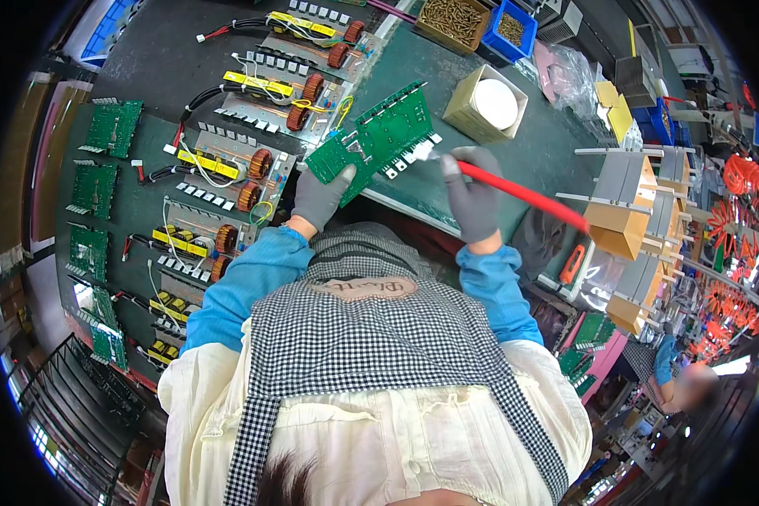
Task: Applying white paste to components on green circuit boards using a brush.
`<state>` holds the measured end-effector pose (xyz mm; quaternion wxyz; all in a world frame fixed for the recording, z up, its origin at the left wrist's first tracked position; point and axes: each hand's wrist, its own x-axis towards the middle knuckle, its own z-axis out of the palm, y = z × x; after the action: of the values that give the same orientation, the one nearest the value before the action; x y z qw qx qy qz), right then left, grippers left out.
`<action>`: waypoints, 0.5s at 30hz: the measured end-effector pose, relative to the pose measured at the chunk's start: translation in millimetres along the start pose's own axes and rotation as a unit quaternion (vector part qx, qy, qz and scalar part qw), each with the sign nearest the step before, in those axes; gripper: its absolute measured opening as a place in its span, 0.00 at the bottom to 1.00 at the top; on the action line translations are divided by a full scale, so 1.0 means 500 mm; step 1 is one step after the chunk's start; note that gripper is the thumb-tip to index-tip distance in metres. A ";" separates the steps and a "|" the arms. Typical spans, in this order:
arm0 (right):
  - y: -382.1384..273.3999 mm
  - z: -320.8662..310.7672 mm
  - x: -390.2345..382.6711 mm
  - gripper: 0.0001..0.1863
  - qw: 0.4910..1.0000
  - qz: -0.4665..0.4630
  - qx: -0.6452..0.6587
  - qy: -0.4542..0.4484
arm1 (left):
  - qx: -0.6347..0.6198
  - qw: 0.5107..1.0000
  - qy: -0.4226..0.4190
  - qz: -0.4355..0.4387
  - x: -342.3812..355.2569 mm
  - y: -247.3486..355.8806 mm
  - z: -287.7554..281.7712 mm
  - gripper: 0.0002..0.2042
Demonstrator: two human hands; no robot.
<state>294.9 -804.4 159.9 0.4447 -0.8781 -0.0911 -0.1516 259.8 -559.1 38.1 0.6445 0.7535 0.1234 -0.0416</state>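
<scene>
My left hand (319,194), in a grey glove, grips a green circuit board (377,137) by its lower corner and holds it tilted above the dark green bench. My right hand (472,196), also gloved in grey, holds a brush with a long red handle (523,195). The brush's pale tip (424,155) touches the row of white parts along the board's lower edge. Blue sleeves cover both forearms, over a checked apron.
A white tub in a cardboard box (486,104) stands beyond the board. Assemblies with copper coils and yellow parts (261,84) lie in rows at left, with more green boards (93,185) further left. Bins of small brass parts (452,20) sit at the back. Metal heat sinks (628,202) stack at right.
</scene>
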 end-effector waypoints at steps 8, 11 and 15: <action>0.041 0.071 -0.032 0.12 0.991 0.018 -0.110 -0.068 | 0.008 1.000 -0.001 0.006 0.002 -0.010 0.000 0.19; 0.007 0.052 -0.028 0.14 0.987 0.096 -0.116 -0.054 | 0.004 1.000 -0.003 0.001 0.000 -0.006 -0.002 0.20; 0.031 0.074 -0.036 0.15 0.997 0.038 -0.059 -0.021 | 0.010 1.000 -0.012 -0.013 0.001 -0.006 0.000 0.20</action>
<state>289.5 -783.9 121.0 0.3958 -0.9085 -0.0582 -0.1209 259.4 -558.5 35.0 0.6380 0.7574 0.1249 -0.0607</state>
